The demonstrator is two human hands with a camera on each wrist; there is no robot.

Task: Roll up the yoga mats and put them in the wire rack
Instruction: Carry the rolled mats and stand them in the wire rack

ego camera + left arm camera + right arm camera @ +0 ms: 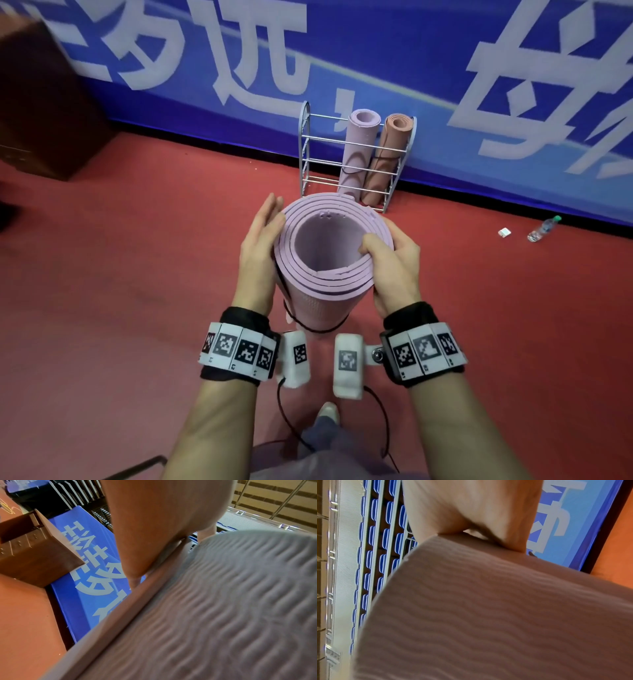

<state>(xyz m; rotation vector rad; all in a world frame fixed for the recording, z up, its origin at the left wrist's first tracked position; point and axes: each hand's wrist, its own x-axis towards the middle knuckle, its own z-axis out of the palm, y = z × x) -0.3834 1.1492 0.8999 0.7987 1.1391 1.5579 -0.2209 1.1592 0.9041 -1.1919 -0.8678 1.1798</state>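
Wire rack (306, 150) at the blue banner wall (394, 51) holds two upright rolls on its right side: lilac mat (359, 144), brown mat (387, 154); left side free. Third rolled mat (329, 274) held upright over red floor (137, 274). Left hand (260, 250) flat, fingers straight against its side; right hand (394, 263) grips the rim, thumb inside.
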